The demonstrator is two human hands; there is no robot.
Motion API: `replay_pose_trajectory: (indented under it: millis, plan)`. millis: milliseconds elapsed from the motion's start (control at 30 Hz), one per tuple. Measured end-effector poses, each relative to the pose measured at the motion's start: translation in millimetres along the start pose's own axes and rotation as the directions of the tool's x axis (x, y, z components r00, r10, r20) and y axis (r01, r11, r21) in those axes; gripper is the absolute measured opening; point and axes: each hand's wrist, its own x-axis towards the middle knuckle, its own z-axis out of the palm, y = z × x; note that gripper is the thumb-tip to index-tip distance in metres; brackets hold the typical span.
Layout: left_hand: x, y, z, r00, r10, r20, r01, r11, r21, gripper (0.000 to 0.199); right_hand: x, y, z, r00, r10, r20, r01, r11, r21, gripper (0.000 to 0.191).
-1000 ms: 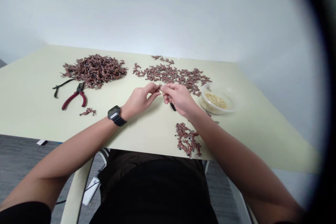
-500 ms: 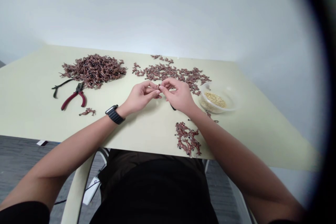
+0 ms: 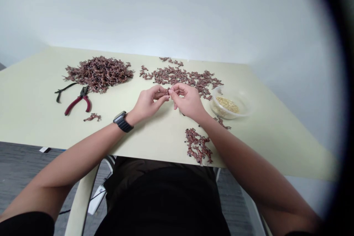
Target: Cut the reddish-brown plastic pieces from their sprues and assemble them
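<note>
My left hand (image 3: 147, 104) and my right hand (image 3: 190, 102) meet over the middle of the table. Their fingers are pinched on a small brown figure (image 3: 168, 91), mostly hidden between the fingertips. It looks like the glossy brown figures with thin limbs, perhaps little animals, spread in a loose group (image 3: 177, 75) just beyond my hands. Under the right hand, the tip of something dark (image 3: 181, 113) peeks out, too covered to name. Close to my right forearm, a clear plastic bowl (image 3: 245, 112) holds small gold-coloured pieces (image 3: 227, 104).
A big heap of brown figures (image 3: 101, 73) lies at the back left. Red-handled pliers (image 3: 80, 100) and a black-handled tool (image 3: 65, 89) rest before it, near a single figure (image 3: 92, 117). Another cluster (image 3: 197, 145) sits at the table's (image 3: 155, 143) front edge.
Both hands stay together on the small figure, with slight finger shifts. My left wrist has moved a little to the right. Less of the dark thing under my right hand shows.
</note>
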Motion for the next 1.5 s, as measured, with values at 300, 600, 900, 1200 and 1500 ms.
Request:
replay_pose_trajectory:
  millis: [300, 600, 900, 1200, 1500]
  plan:
    - [-1.9, -5.7, -6.6, 0.968, 0.244, 0.055, -0.244, 0.873, 0.423, 0.016, 4.5, -1.5, 0.0, 0.913, 0.340, 0.226, -0.408, 0.740, 0.535, 0.022]
    - [3.2, -5.2, -0.4, 0.998, -0.064, 0.019, 0.066, 0.989, -0.130, 0.024, 0.9, 1.8, -4.1, 0.994, -0.088, 0.068, 0.094, 0.992, -0.089, 0.019]
    - [3.5, -7.9, -1.9, 0.979, -0.172, 0.107, 0.195, 0.943, -0.269, 0.028, 4.4, 10.9, -18.2, 0.853, -0.421, 0.310, 0.522, 0.693, -0.497, 0.020]
    - [2.2, -8.9, -2.4, 0.974, -0.176, 0.142, 0.209, 0.941, -0.266, 0.027, 4.9, 13.1, -22.6, 0.834, -0.399, 0.381, 0.551, 0.628, -0.550, 0.021]
    - [2.4, -6.4, -3.3, 0.971, -0.170, 0.166, 0.206, 0.951, -0.231, 0.028, 4.7, 9.0, -24.5, 0.852, -0.324, 0.411, 0.510, 0.686, -0.519, 0.023]
